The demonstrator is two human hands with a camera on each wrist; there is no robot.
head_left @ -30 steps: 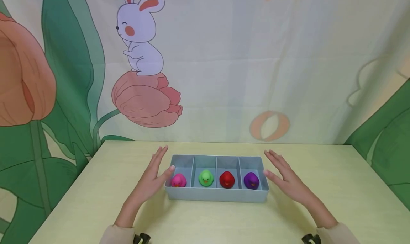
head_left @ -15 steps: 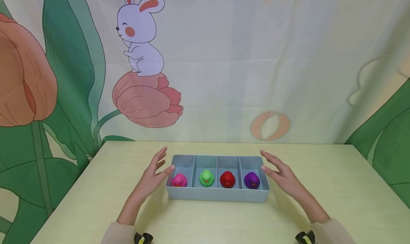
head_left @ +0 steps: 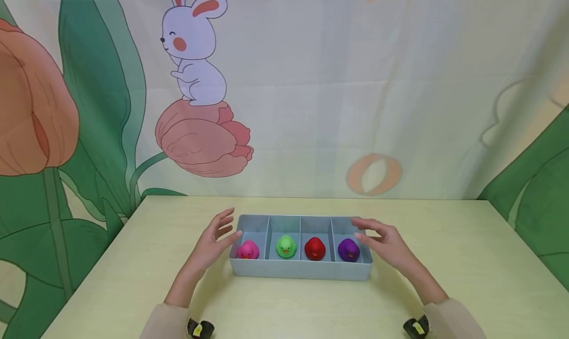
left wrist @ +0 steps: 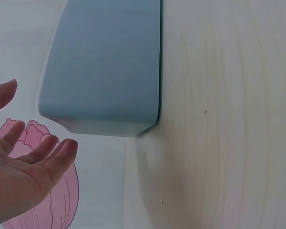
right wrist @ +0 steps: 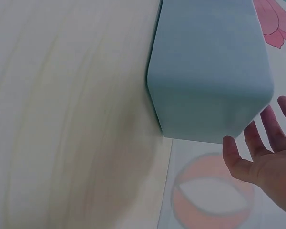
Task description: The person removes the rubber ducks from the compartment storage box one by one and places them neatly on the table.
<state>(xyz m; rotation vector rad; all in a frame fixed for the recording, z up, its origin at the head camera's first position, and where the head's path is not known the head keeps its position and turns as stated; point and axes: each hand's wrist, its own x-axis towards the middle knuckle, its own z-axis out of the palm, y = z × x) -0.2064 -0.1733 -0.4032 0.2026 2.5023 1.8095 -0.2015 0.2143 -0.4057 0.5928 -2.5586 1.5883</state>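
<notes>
A grey-blue box (head_left: 302,269) with several compartments in a row sits on the table. From left to right, its compartments hold a pink rubber duck (head_left: 248,250), a green one, a red one and a purple rubber duck (head_left: 348,250). My left hand (head_left: 211,245) hovers beside the box's left end, fingers spread and slightly bent, holding nothing. At the right end, my right hand (head_left: 390,245) reaches over the rim near the purple duck, its fingers loosely bent around nothing. The wrist views show the box's outer walls (left wrist: 105,62) and each hand apart from the ducks.
The pale wooden table (head_left: 302,309) extends around the box on all sides. Behind it hangs a cloth (head_left: 302,92) printed with a rabbit, tulips and leaves. A dark wrist device (head_left: 201,329) is strapped at each sleeve.
My right hand has moved left, its fingers now over the box's right end and more bent. The left hand's fingers have bent slightly. Box and ducks stay put.
</notes>
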